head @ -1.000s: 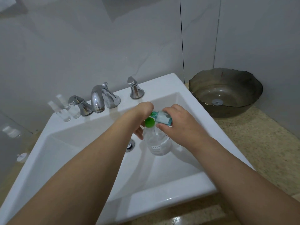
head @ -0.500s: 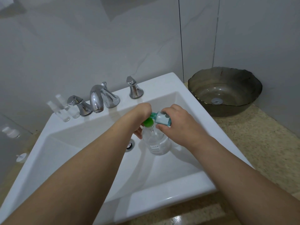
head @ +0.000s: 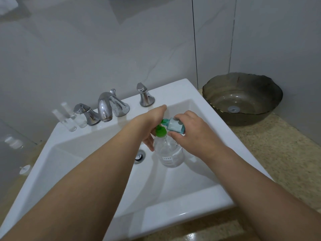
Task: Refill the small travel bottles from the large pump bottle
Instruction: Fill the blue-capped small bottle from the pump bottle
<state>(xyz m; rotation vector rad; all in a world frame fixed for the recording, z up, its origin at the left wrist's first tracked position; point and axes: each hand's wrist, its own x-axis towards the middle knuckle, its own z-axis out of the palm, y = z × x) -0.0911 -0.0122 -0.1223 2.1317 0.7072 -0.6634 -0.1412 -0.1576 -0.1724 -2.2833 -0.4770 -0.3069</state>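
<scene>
Held over the sink [head: 182,211]: pump bottle [head: 171,152], upright and clear, green pump head [head: 161,132] on top; left hand [head: 152,126] over that head from the left, fingers curled down the bottle's far-left side, whether pressing cannot be told. Small teal bottle [head: 174,126] in the right hand [head: 192,134], pinched between fingers above and thumb below; long axis tilted near level, green neck pointing left, mouth just beside the pump head, seemingly at the nozzle; nozzle itself hidden. Likely mid-fill; next press calls for mouth and nozzle to stay lined up, since any slip drops liquid into the basin. Right hand nearer the small bottle, left nearer the pump.

Drain [head: 139,156] just left of the bottle; tap [head: 106,108] at the far rim; two clear small bottles [head: 73,121] left of it, apparently awaiting a turn. Dark glass bowl [head: 243,100] on the speckled counter [head: 284,153], far right; grey tiled wall behind.
</scene>
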